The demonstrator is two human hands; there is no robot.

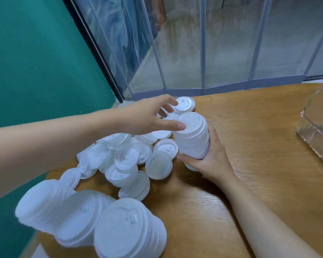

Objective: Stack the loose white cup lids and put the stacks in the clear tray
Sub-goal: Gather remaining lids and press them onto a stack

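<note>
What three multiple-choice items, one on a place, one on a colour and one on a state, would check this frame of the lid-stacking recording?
1. Where is the clear tray?
A. At the table's right edge
B. Under the left forearm
C. On the floor

2. What colour is the wall on the left?
A. Yellow
B. Teal green
C. Red

3. What is the right hand doing?
A. Resting flat on the table
B. Lifting the tray
C. Gripping a stack of lids

Answers:
1 A, it sits far right on the wooden table.
2 B, the wall is teal green.
3 C, its fingers curl round the stack, while the left hand reaches above it.
</note>
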